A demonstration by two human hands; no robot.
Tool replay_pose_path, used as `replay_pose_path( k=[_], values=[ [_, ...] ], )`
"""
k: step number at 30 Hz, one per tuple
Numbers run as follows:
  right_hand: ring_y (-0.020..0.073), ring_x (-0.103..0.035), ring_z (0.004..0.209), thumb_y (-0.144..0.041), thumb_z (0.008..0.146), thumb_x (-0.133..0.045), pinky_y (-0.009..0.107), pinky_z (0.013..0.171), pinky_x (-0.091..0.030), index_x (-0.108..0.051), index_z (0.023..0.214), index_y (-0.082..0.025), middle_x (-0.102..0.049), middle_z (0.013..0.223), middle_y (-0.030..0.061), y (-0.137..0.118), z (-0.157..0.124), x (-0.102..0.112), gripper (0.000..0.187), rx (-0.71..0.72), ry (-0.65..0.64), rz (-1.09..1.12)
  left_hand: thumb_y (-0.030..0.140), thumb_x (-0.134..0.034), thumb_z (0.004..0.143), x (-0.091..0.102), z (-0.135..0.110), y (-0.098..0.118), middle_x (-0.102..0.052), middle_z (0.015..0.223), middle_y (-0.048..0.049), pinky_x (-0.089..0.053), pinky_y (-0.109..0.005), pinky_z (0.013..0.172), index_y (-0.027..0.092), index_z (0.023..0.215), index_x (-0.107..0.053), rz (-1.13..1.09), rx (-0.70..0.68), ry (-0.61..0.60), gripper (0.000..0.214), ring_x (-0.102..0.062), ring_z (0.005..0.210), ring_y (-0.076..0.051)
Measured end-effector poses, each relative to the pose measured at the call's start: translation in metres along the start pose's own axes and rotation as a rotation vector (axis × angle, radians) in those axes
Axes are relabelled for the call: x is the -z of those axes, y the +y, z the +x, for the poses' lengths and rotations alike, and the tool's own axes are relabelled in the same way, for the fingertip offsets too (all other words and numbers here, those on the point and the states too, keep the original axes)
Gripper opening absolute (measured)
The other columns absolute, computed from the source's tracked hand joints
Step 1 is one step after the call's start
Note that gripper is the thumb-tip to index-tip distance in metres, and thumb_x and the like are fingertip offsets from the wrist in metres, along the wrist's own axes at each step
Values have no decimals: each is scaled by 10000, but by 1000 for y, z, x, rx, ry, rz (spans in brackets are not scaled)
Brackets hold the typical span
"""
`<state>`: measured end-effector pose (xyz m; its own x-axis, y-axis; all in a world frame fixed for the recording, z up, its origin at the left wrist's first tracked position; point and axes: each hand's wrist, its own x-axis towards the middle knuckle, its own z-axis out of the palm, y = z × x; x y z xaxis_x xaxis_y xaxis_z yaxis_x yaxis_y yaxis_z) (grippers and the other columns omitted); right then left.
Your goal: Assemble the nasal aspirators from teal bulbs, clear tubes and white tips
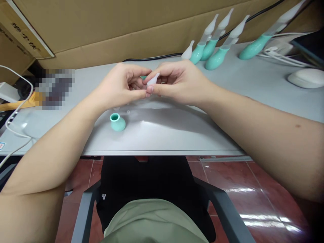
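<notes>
Both of my hands meet above the middle of the grey table. My left hand and my right hand have their fingers pinched together around a small translucent white tip. A sliver of teal shows just behind the fingers. A teal bulb with an open mouth lies on the table below my left hand, untouched. Tiny clear bits lie beside it.
Several assembled teal-and-white pieces lie at the back right, a loose white tip beside them. Cardboard forms the back wall. A white mouse and cables sit far right, a white cable at left. Chair arms show below.
</notes>
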<state>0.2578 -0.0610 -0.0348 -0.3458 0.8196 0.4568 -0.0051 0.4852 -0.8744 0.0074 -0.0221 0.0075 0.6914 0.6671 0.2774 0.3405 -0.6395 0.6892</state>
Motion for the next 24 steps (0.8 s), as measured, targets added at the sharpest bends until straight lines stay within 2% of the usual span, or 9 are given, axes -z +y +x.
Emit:
replay_pose_path(
  k=[3,7,11,15,20,24],
  values=[
    [236,-794,933,-480,921,-1214,410,938,-675,-955,894,-291,-896,932,25,-5,-1,-1,322,5,-5,5,330,-975,1004,-1,-2,9,-889,1052,-50,-781,-459,961,244,1219,-922,11,27,-67,237,-930,1072,-326],
    [244,-748,880,-501,914,-1236,417,790,-640,-1002,927,-324,-922,982,35,-12,-5,-3,293,-102,55,14,402,-916,1074,-1,-4,20,-928,1147,-59,-814,-568,1113,291,1283,-933,17,29,-119,237,-950,1246,-386],
    [244,-769,914,-421,938,-1228,409,763,-624,-996,958,-295,-938,1039,45,-11,-8,-2,264,-147,69,123,404,-882,1075,0,-5,25,-959,1194,-74,-798,-601,1212,290,1278,-937,-8,5,-140,239,-941,1342,-402],
    [240,-780,943,-430,948,-1234,405,801,-649,-978,1018,-284,-932,1067,42,-7,-8,0,303,-174,54,154,377,-864,1050,0,-6,25,-975,1235,-68,-792,-601,1226,291,1261,-939,-9,-17,-133,240,-940,1310,-385],
    [205,-751,847,-432,836,-1302,374,753,-646,-962,975,-259,-882,951,29,-7,-4,-1,407,-222,50,210,314,-859,1051,2,-8,24,-963,1203,-63,-794,-585,1195,287,1262,-939,35,-2,-123,227,-944,1274,-372],
    [160,-688,773,-420,814,-1294,334,730,-617,-961,925,-246,-816,854,4,-11,-1,1,392,-236,106,255,303,-873,1036,3,-7,18,-944,1196,-66,-795,-556,1140,276,1270,-943,58,-19,-89,246,-946,1205,-352]
  ],
)
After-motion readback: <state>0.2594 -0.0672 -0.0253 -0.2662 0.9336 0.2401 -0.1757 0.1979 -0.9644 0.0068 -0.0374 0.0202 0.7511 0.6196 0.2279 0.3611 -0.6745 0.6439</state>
